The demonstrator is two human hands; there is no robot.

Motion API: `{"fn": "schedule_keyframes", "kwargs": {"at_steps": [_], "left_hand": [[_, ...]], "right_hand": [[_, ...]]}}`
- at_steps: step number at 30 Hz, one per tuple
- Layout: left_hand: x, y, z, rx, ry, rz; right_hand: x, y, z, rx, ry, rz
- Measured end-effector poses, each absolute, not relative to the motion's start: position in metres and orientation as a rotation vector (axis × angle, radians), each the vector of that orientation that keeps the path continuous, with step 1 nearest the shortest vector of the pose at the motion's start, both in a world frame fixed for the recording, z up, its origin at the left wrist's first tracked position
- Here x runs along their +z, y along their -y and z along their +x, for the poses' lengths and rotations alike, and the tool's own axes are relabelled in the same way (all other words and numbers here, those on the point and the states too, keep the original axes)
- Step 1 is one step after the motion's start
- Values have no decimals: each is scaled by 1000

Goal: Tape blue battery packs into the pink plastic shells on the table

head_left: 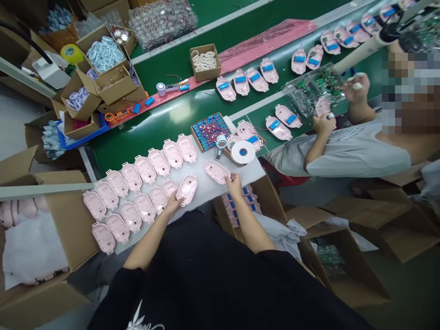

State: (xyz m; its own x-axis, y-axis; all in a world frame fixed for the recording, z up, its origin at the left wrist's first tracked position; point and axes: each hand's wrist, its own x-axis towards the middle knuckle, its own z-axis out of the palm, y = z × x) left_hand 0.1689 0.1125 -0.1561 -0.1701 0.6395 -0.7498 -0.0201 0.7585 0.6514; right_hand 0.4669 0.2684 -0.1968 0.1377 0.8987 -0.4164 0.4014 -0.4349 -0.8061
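Observation:
My left hand (173, 205) is closed on the edge of a pink plastic shell (187, 189), tilted above the right end of the near row. A second pink shell (216, 172) is pinched at its lower right edge by my right hand (234, 185). Both lie over a white foam sheet (202, 201). To the left, two rows of similar shells (129, 178) rest on the foam, hollow side up. Beyond my right hand are a roll of white tape with blue pads (236, 155), a small tape dispenser (221, 143) and a box of blue batteries with red wires (210, 131).
A co-worker (343, 142) at the right holds a pink shell. Shells with blue batteries (254, 80) line the green conveyor (151, 130). Open cartons (106, 68) with rings stand at the back left. A carton of shells (237, 206) sits below my right arm.

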Motion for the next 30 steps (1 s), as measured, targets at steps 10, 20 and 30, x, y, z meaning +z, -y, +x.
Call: {"fn": "schedule_keyframes", "kwargs": {"at_steps": [10,20,30], "left_hand": [[-113,-162,138,396,-1858,1170],[-154,-244,145,-23,-1902,1503],[-173,-143,190,-66,-1855,1770]], "right_hand": [[-147,-349,464,1146,1903,-1546],[-195,-368,347,1415,2462,-1237],[-250,-232,418,1089,1932,-1906]]}}
